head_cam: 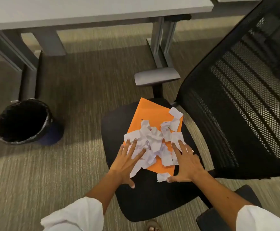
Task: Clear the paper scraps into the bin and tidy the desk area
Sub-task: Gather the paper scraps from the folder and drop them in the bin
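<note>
A heap of torn white paper scraps (154,142) lies on an orange folder (151,112), which rests on the black seat of an office chair (146,197). One scrap (163,177) sits off the folder near its front corner; another (176,112) lies at the far right corner. My left hand (127,162) is flat on the left side of the heap, fingers spread. My right hand (186,164) presses the right side, fingers spread, thumb beside the loose scrap. Neither hand grips anything. A round black bin (23,121) with a black liner stands on the carpet to the left.
The chair's black mesh back (246,90) rises at the right, its grey armrest (157,75) behind the seat. A white desk (85,12) with grey metal legs (162,40) spans the top. Striped carpet (79,90) lies between chair and bin. A sandalled foot (153,226) shows below.
</note>
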